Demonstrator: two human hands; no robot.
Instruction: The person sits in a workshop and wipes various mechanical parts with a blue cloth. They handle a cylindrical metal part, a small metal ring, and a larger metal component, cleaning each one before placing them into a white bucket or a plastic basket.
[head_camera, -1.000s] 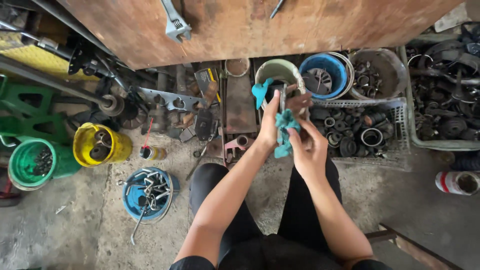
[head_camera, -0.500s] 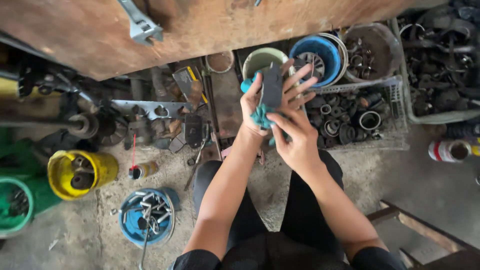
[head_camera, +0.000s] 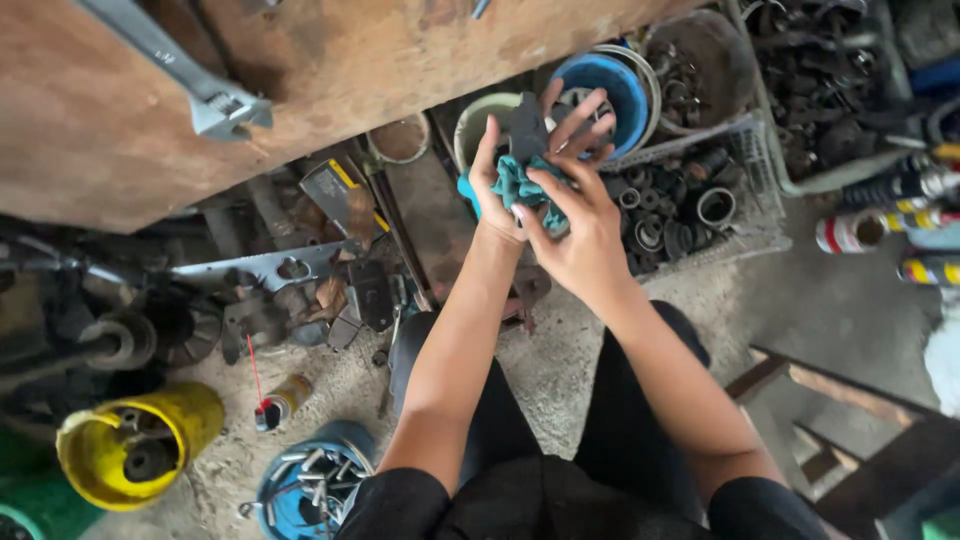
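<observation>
My left hand (head_camera: 500, 185) holds a flat dark grey metal part (head_camera: 527, 127) upright, fingers spread behind it. My right hand (head_camera: 572, 235) presses a crumpled teal rag (head_camera: 522, 186) against the lower side of that part. Both hands are raised above my knees, in front of a pale green bucket (head_camera: 473, 118) and a blue bucket (head_camera: 618, 88) under the bench.
A wooden workbench (head_camera: 330, 70) with an adjustable wrench (head_camera: 175, 68) spans the top. A white basket of dark rings (head_camera: 690, 205) sits right of my hands. A yellow bucket (head_camera: 135, 445), a blue tub of bolts (head_camera: 305, 485), spray cans (head_camera: 870, 228) and a wooden stool (head_camera: 850, 440) surround me.
The view swung right and tilted, so everything shifted left and down. My hands rose slightly; the right hand moved the rag up over the part's lower side.
</observation>
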